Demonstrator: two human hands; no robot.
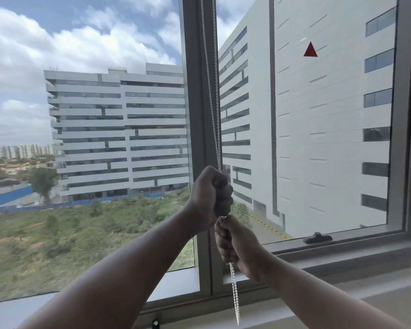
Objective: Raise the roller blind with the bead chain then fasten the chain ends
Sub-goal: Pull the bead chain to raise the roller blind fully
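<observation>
A white bead chain (211, 91) hangs in two strands down the grey window mullion (193, 115). My left hand (210, 194) is closed in a fist around the chain at mid-height. Directly below it, my right hand (233, 243) also grips the chain. A loose tail of chain (235, 295) dangles from under my right hand toward the sill. The roller blind itself is out of view above the frame; both panes are uncovered.
A grey window sill (342, 264) runs along the bottom right. A black window latch (317, 237) sits on the right pane's lower frame. A red triangle sticker (310, 50) is on the right glass. Buildings and greenery lie outside.
</observation>
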